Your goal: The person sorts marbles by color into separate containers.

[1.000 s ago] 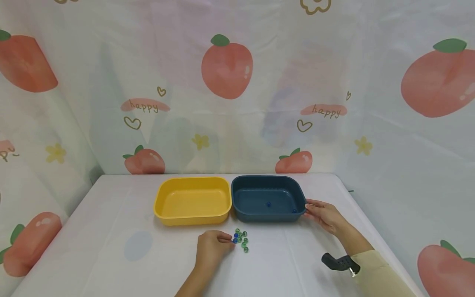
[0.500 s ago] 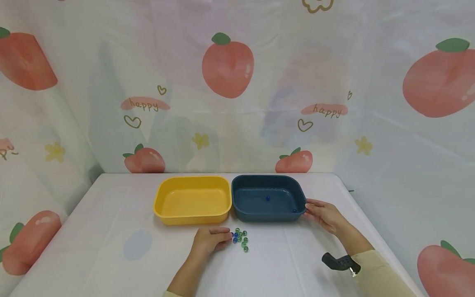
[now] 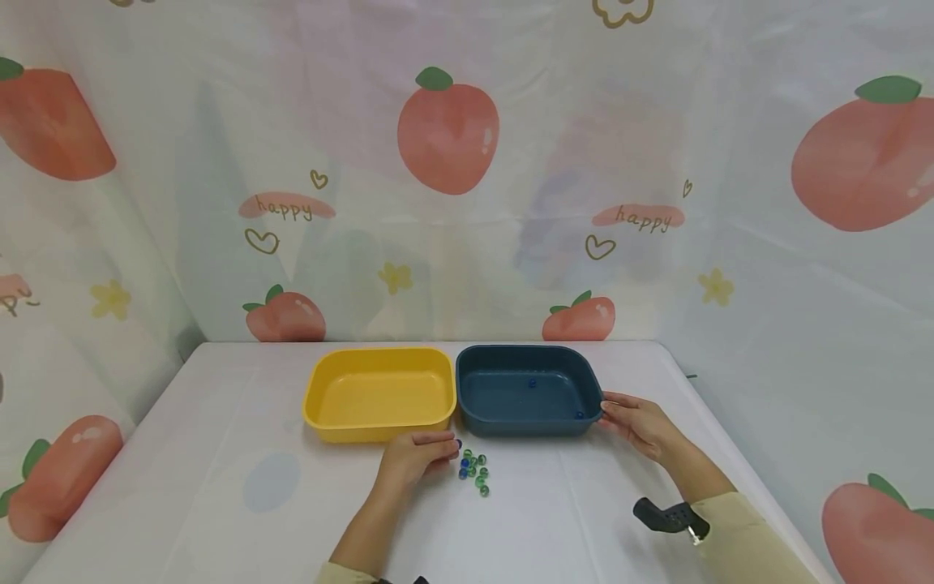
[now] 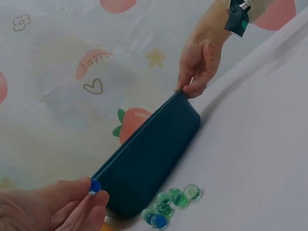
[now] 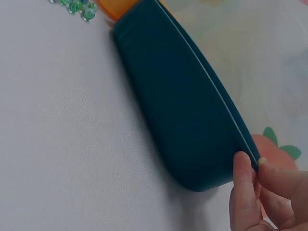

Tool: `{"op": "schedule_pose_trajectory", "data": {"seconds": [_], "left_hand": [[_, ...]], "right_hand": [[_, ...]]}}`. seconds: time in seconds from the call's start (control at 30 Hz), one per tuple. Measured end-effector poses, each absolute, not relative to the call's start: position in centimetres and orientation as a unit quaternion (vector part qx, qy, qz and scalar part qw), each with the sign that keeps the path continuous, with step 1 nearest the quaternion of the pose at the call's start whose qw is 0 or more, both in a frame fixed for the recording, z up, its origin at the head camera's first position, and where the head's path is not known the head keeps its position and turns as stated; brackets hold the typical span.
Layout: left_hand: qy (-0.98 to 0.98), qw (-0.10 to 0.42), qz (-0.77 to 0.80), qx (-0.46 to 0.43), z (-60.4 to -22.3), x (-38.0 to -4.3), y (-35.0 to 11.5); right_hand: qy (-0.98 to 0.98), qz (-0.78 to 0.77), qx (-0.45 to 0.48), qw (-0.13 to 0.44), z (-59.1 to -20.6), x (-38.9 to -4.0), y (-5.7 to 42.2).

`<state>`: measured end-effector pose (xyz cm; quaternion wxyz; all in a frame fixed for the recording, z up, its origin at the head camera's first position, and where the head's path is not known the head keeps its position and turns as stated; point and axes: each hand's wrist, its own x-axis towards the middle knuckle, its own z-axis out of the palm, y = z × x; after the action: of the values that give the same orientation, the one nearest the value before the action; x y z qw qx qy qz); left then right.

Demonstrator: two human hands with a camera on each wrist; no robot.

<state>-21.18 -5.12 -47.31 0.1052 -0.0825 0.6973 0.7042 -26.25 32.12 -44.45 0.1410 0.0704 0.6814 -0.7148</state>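
Two blue marbles [image 3: 533, 384] inside the dark blue tray [image 3: 529, 428] in the head view, one towards the back, one by the near right corner, with the yellow tray [image 3: 350, 435] right alongside. Now to the left hand [image 3: 411, 461], just in front of the yellow tray, pinching a single blue marble [image 3: 459, 444] near the loose marbles [image 3: 484, 473], mostly green with two blue among them, on the white table [image 3: 197, 519]. Lift straight away from that cluster to avoid scattering any! Over at the right end, spot the right hand [image 3: 642, 425] on the dark blue tray.

Across to the left wrist view: thumb and finger narrowed round that same marble, seen against the tray's left end; touching or not, cannot tell. Pinch evenly, not too hard, as with anything round and probably slick, and let go low to limit any bounce.

On to the right wrist view: fingers and thumb closed on the dark blue rim, no wide gap. Hold light and level, without tilting or dragging
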Motion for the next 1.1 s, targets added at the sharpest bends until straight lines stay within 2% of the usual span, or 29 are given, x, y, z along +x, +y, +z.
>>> {"op": "schedule_pose_trajectory", "data": {"seconds": [0.6,1.1], "left_hand": [[0.692,0.095,0.711,-0.084,-44.2,-23.6,-4.1],[0.716,0.086,0.686,-0.093,-43.4,-25.8,-3.0]], "right_hand": [[0.682,-0.714,0.067,0.142,-44.5,-26.1,32.3],[0.671,-0.726,0.062,0.139,-44.8,-26.4,32.4]]}}
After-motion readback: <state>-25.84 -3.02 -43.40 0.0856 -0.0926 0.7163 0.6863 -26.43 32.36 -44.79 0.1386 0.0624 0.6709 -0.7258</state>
